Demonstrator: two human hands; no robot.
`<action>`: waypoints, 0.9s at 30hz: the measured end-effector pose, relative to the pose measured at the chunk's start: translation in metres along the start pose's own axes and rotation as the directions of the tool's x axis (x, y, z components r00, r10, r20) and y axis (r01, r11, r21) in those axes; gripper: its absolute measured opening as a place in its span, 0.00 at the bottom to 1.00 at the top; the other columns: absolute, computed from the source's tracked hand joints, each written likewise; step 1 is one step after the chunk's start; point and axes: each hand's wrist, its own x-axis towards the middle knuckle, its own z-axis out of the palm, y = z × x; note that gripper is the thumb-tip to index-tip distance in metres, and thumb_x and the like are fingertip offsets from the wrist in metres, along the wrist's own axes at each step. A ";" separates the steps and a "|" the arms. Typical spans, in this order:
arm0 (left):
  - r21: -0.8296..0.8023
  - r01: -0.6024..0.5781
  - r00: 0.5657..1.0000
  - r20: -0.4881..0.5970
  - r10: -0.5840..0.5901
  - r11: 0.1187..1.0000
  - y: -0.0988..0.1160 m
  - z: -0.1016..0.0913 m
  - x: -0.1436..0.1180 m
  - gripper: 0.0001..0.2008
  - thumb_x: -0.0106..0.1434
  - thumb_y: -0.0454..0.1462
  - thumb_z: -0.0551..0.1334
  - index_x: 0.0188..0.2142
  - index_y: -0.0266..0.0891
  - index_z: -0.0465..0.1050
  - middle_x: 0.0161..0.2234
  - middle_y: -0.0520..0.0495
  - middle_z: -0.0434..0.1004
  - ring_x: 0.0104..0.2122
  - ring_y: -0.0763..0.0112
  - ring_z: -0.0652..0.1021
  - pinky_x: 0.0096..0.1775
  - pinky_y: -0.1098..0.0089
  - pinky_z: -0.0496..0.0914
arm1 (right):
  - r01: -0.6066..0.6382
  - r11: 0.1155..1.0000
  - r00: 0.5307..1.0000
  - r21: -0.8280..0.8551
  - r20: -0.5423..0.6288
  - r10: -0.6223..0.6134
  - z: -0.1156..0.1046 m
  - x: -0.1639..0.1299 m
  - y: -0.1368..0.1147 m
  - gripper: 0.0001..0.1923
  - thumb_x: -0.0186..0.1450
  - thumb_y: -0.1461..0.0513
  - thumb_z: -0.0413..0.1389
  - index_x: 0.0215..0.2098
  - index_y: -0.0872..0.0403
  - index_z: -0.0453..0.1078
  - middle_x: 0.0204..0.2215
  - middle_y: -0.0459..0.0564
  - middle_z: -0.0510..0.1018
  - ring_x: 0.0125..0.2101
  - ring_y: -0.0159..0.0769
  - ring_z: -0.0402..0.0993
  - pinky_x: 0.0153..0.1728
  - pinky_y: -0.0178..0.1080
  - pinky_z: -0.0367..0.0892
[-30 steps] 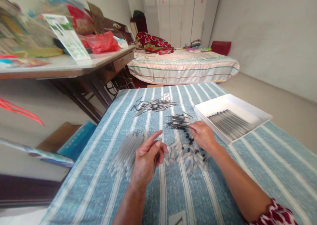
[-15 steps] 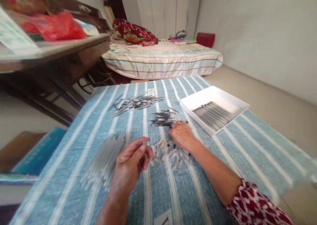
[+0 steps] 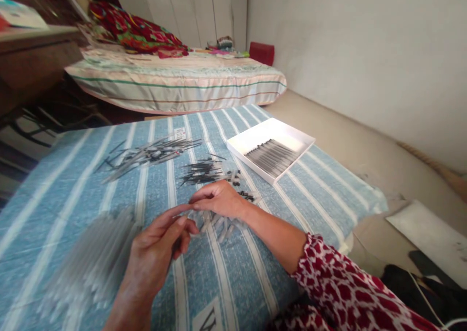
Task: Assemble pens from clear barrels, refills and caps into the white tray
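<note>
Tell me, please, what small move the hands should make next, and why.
Perhaps steady the left hand and press gently with the right hand: their fingertips appear to meet beside the small pale pieces, though anything pinched between them is hidden.

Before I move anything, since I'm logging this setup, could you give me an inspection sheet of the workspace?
Surface: striped cloth, blue and white.
Job's things: grey tubes beside the left hand; mixed pile of rods; dark pile of rods; small pale pieces by the right hand; white box holding dark-tipped tubes in a row.
Clutter: dark items at lower right.
Hands: fingertips close together; anything held cannot be made out.
Cables: a thin pale line across the dark items, possibly a cord.
Surroundings: bed beyond; pale wall at right.
</note>
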 end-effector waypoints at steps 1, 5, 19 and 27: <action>0.002 -0.004 1.000 0.002 0.004 1.000 0.000 0.000 0.000 0.17 0.54 0.41 0.63 0.43 0.38 0.70 0.22 0.52 0.74 0.15 0.80 0.65 0.16 0.79 0.56 | -0.015 0.999 1.000 0.037 -0.012 0.016 -0.001 0.000 0.002 0.07 0.53 0.62 0.60 0.29 0.57 0.77 0.24 0.44 0.76 0.27 0.30 0.71 0.32 0.32 0.64; 0.020 -0.009 1.000 0.018 0.009 1.000 -0.002 -0.001 0.002 0.19 0.54 0.42 0.63 0.45 0.39 0.69 0.23 0.52 0.75 0.15 0.79 0.65 0.16 0.79 0.56 | -0.083 0.981 0.996 0.173 -0.007 0.085 -0.006 -0.001 0.006 0.10 0.48 0.60 0.64 0.28 0.56 0.77 0.21 0.42 0.76 0.24 0.28 0.68 0.30 0.32 0.64; 0.043 -0.005 1.000 0.029 0.004 0.999 0.000 0.000 -0.002 0.16 0.53 0.42 0.63 0.40 0.39 0.67 0.21 0.54 0.73 0.14 0.80 0.65 0.16 0.79 0.54 | -0.093 0.944 0.993 0.316 -0.036 0.109 0.004 -0.010 0.002 0.15 0.47 0.55 0.65 0.25 0.59 0.73 0.18 0.42 0.73 0.19 0.26 0.66 0.25 0.32 0.62; 0.055 0.030 0.999 0.042 -0.032 0.998 -0.001 0.001 -0.007 0.11 0.55 0.40 0.60 0.38 0.39 0.67 0.21 0.55 0.72 0.13 0.80 0.64 0.16 0.78 0.53 | -0.093 0.958 0.994 0.273 -0.030 0.105 0.006 -0.017 0.000 0.13 0.48 0.56 0.65 0.25 0.58 0.75 0.17 0.43 0.73 0.20 0.27 0.65 0.26 0.32 0.62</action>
